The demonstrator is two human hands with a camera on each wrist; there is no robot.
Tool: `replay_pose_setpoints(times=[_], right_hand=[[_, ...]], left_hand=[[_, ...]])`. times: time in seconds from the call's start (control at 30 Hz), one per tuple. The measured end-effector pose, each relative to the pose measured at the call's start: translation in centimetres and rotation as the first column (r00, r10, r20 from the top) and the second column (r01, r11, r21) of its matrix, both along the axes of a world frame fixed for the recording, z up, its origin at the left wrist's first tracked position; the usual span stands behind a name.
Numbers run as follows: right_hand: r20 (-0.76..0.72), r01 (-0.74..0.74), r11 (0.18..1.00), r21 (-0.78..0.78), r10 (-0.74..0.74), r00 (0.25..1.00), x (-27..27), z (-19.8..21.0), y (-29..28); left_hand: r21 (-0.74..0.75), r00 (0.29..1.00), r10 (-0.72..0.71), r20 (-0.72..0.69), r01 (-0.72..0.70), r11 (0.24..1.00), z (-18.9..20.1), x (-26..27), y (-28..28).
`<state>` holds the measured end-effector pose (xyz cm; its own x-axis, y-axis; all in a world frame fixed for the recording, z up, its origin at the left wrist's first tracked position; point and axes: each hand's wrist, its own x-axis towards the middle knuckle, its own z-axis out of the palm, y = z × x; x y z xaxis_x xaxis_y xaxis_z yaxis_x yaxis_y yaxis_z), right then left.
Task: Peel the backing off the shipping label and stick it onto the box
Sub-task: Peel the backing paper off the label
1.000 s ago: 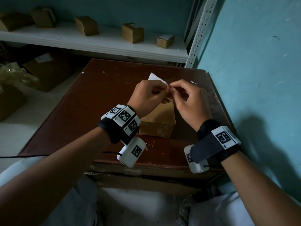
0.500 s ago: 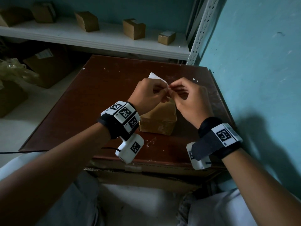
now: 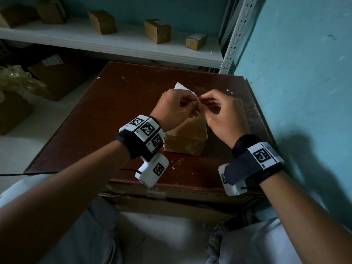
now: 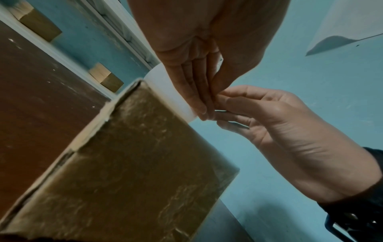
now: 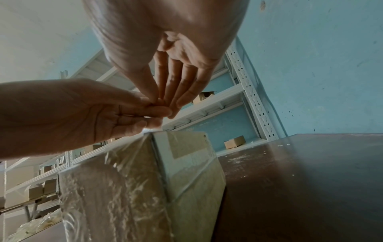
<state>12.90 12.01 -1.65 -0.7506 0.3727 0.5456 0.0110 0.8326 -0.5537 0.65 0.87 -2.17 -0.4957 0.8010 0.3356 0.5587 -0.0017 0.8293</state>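
1. My left hand (image 3: 174, 107) pinches the label (image 4: 172, 96); my right hand (image 3: 222, 113) nips the corner between thumb and forefinger.
2. To start the peel well, I'd roll that corner until the backing lifts, then pull slowly.
3. Both wrists are raised, fingertips meeting; the box (image 3: 185, 138) sits just below the pinch, on the table (image 3: 106, 111).

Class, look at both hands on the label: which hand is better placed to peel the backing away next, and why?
Probably the right hand: its fingers pinch only the label's corner, free to pull. The left hand grips the sheet above the box, steadying it.
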Motion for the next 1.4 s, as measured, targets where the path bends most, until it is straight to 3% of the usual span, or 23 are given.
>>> replay_pose_setpoints(times=[0.4,0.77,1.4], right_hand=[[0.005,0.035,0.992,0.117,-0.036,0.999,0.00,-0.16,0.41],[0.006,0.046,0.996,0.082,-0.047,0.999,0.06,-0.13,0.13],[0.001,0.034,0.998,0.045,-0.034,0.999,-0.06,-0.24,-0.14]], left_hand=[[-0.012,0.993,0.016,-0.118,-0.018,1.000,0.08,-0.02,-0.08],[-0.036,0.973,0.066,-0.223,-0.076,0.996,-0.01,-0.29,-0.05],[-0.018,0.954,0.106,-0.280,-0.116,0.993,-0.27,-0.60,0.27]])
